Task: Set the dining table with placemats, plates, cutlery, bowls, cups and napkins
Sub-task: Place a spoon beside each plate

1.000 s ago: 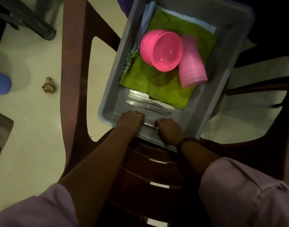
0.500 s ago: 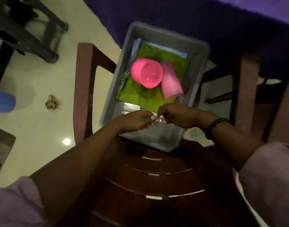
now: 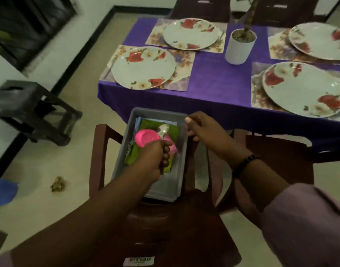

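The left hand (image 3: 155,157) grips the metal spoon (image 3: 162,130), its bowl pointing away toward the purple-clothed surface (image 3: 219,81), above the grey plastic tray (image 3: 181,151); the right hand (image 3: 202,128), nearer the floral plates (image 3: 143,67), is curled, its contents indiscernible.

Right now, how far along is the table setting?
Done: four placemats, each with a floral plate on the purple table. In hand: left hand grips a spoon over the grey bin; right hand looks pinched, contents unclear. Left: pink bowls, cups, green napkins wait in the bin.
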